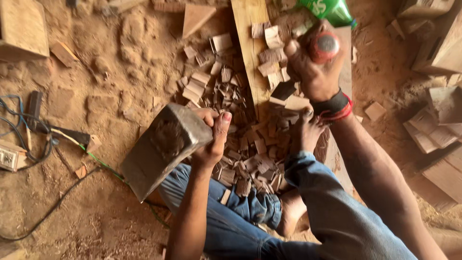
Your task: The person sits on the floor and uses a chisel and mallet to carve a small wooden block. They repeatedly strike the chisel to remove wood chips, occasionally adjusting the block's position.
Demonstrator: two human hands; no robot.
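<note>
My left hand [211, 137] grips one end of a thick, dark wooden block [161, 149] and holds it raised over my lap, tilted down to the left. My right hand [313, 65] is closed around a red tool handle [323, 46] with a round end, held upright above a light wooden plank [250, 43]. Below that hand lies a heap of several small cut wood pieces [250, 149]. My bare foot [304, 131] rests on the heap beside the plank. A black and red band circles my right wrist.
Sandy, sawdust-covered ground surrounds me. Black and green cables [72, 178] and a white socket box [10, 156] lie at the left. Wooden blocks [440, 43] and offcuts are stacked at the right. A green bottle [327, 9] lies at the top.
</note>
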